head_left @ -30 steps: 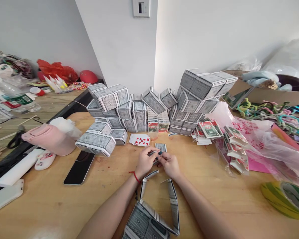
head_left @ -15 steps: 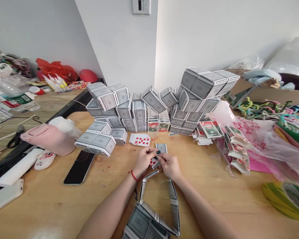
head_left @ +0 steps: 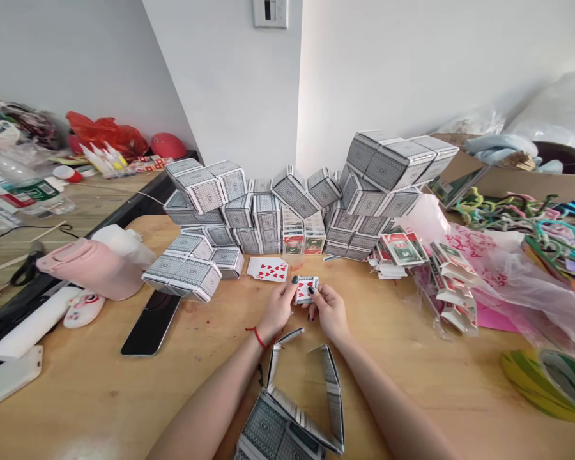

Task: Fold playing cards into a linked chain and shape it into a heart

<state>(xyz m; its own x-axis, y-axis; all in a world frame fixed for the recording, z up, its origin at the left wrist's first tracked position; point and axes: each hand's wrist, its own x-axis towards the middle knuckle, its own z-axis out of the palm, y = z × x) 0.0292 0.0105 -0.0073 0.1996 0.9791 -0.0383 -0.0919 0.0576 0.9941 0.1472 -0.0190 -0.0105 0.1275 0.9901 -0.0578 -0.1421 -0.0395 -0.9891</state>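
Nearest: open playing-card frame (head_left: 334,391) on the counter (head_left: 412,358). Beyond, left hand (head_left: 278,306) and right hand (head_left: 333,310) pinch a heart playing card (head_left: 305,291) by opposite sides, likely to steady it. Farther left, face-up card pile (head_left: 269,270), presumably for easy reach; beyond, stacked card blocks (head_left: 267,220).

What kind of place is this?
It's probably a place for making crafts. The wooden table has blocks made of playing cards and a big roll of tape, and colourful fuzzy strings are piled at the right.
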